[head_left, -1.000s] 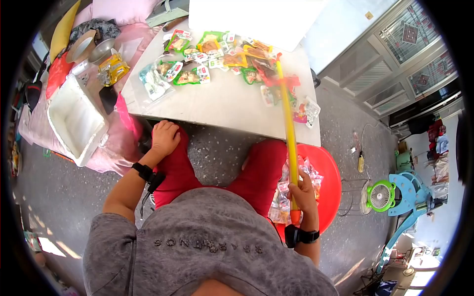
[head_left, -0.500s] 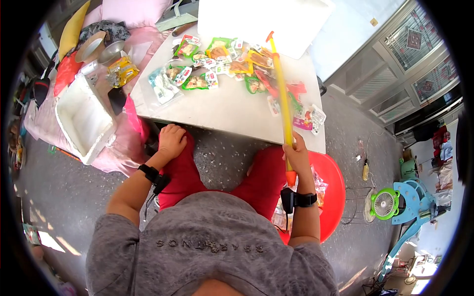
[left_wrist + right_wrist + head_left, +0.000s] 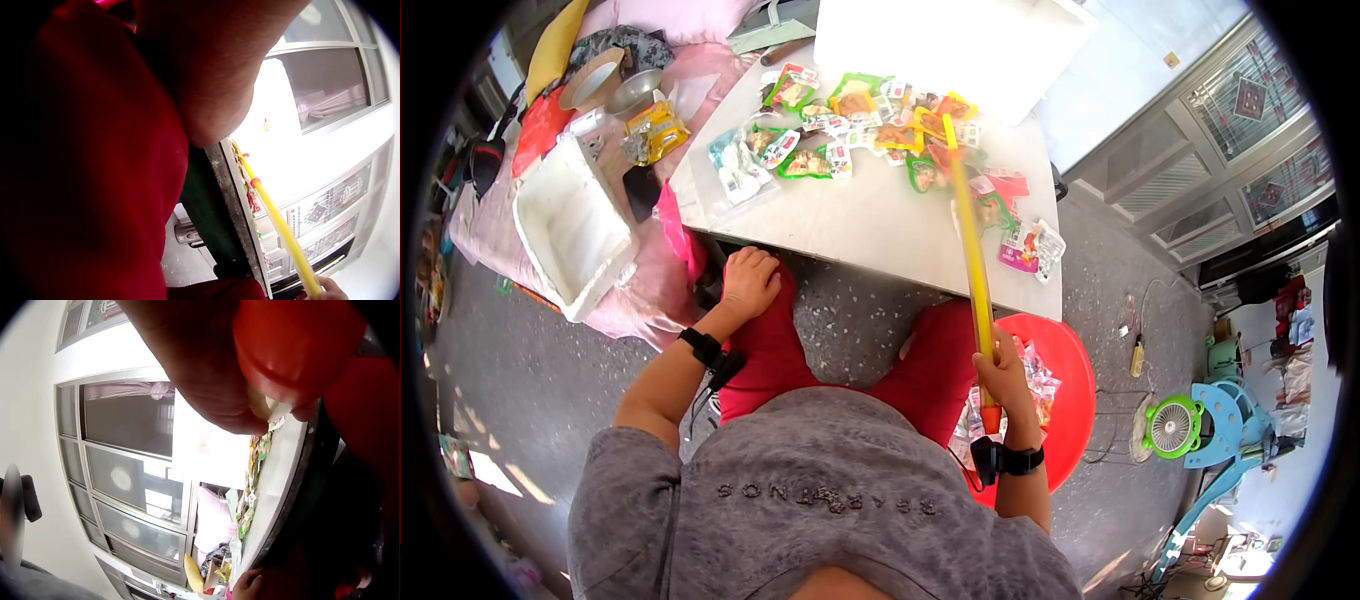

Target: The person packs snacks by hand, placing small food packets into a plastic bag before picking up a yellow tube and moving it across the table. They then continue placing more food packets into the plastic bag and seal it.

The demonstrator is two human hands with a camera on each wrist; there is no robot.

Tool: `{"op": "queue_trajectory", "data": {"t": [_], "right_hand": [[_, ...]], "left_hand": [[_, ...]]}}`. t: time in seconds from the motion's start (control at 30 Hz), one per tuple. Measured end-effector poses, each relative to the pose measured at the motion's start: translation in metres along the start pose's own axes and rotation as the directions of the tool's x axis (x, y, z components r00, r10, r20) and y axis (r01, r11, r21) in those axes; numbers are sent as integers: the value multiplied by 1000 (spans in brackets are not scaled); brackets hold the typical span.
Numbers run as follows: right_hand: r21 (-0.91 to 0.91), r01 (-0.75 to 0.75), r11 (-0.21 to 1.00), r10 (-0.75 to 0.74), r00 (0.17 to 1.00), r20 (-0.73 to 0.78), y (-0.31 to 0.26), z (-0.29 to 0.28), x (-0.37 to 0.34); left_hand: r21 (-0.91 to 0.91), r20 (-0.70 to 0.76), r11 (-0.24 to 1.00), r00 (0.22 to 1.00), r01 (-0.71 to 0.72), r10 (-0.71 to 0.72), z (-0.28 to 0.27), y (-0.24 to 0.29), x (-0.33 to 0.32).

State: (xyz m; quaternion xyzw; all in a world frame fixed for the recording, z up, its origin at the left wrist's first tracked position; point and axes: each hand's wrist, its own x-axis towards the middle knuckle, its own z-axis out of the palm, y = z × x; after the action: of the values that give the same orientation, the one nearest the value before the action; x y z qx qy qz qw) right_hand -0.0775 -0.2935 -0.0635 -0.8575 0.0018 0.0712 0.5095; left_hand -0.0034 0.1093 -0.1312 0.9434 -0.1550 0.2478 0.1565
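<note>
My right hand (image 3: 1002, 375) grips a long yellow plastic tube (image 3: 972, 250) near its orange-red end cap (image 3: 991, 419). The tube slants forward over the table's right part, and its far end overlaps the food packets (image 3: 900, 135) in the head view. That far end is blurred. Close up in the right wrist view, the red cap (image 3: 294, 347) hides part of the fingers. On the left knee of the red trousers rests my left hand (image 3: 750, 285), holding nothing. Colourful sealed packets with green, yellow and red edges lie scattered across the pale table (image 3: 840, 225).
A red basin (image 3: 1082, 400) with many small packets stands below the right hand. A large white box (image 3: 950, 50) is at the table's back. To the left, a white foam box (image 3: 575, 230) sits on a pink-covered bed. A green fan (image 3: 1174, 426) stands at right.
The right hand went forward with the tube, then drew back towards my body. The tube's red far tip, plain half a second ago, is now blurred over the packets. The left hand stays on the knee.
</note>
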Motion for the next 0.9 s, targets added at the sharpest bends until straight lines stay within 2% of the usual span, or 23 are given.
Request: {"op": "queue_trajectory", "data": {"t": [0.07,0.13,0.23,0.33,0.6,0.73,0.9], "right_hand": [[95,-52,994,52,999,5,-6,-2,-18],[270,-198,942,192,980,46,-31,-9,-38],[373,-110,921,106,994,32,-35,-11,-38],[283,-47,958,48,999,5,-50,-2,-7],[103,37,994,-45,996,79,-67,38,109],[31,31,999,-34,992,125,-75,47,128],[-34,-45,998,50,988,148,-79,40,111]], "left_hand": [[1,-7,1000,1000,-1,1,1,0,0],[-9,4,1000,1000,6,-6,1,0,1],[-7,17,1000,1000,7,-7,0,1,2],[-6,0,1000,1000,-5,5,0,3,3],[-5,0,1000,1000,7,-7,-1,0,2],[-15,-13,1000,1000,-1,1,0,-2,0],[-25,-8,1000,1000,4,-4,-2,-3,0]]}}
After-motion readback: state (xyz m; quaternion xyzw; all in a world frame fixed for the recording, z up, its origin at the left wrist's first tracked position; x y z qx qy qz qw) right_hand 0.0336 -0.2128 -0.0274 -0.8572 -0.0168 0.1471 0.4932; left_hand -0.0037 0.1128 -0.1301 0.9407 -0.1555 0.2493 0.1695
